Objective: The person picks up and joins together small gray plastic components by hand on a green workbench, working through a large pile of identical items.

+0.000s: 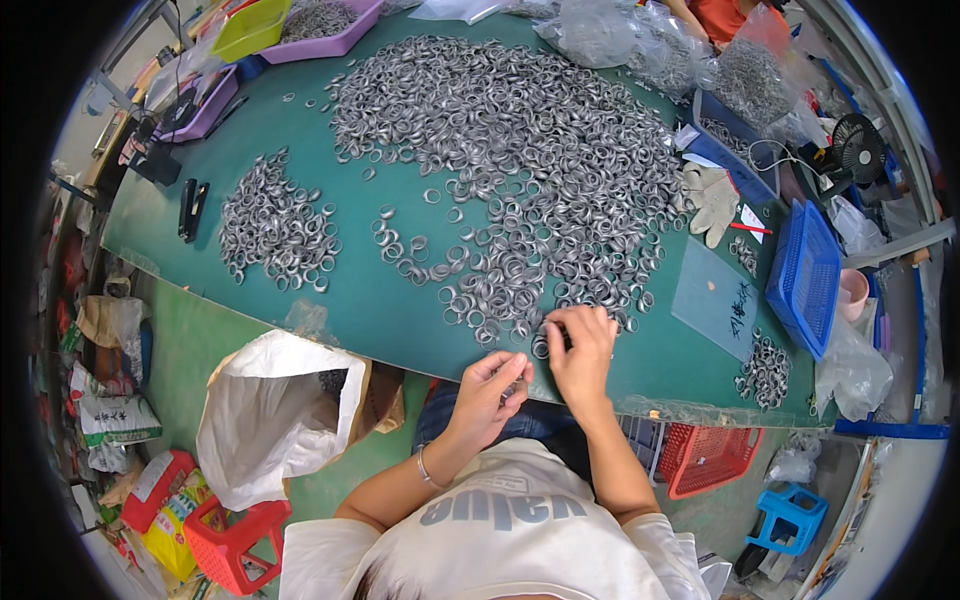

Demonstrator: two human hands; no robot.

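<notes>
Pinched left hand (493, 388) seemingly holds a ring (514, 388); right hand (580, 350) touches rings (541, 347).

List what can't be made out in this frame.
- Head view: what the left hand holds; its curled fingers cover it.
- Head view: whether the right hand pinches a ring or only touches it; the fingers hide the contact.
- Head view: contents of the white bag; its opening is dark.
- Head view: marks on single rings in the big pile; too small.
- Head view: the person at the top edge; cut off.
</notes>
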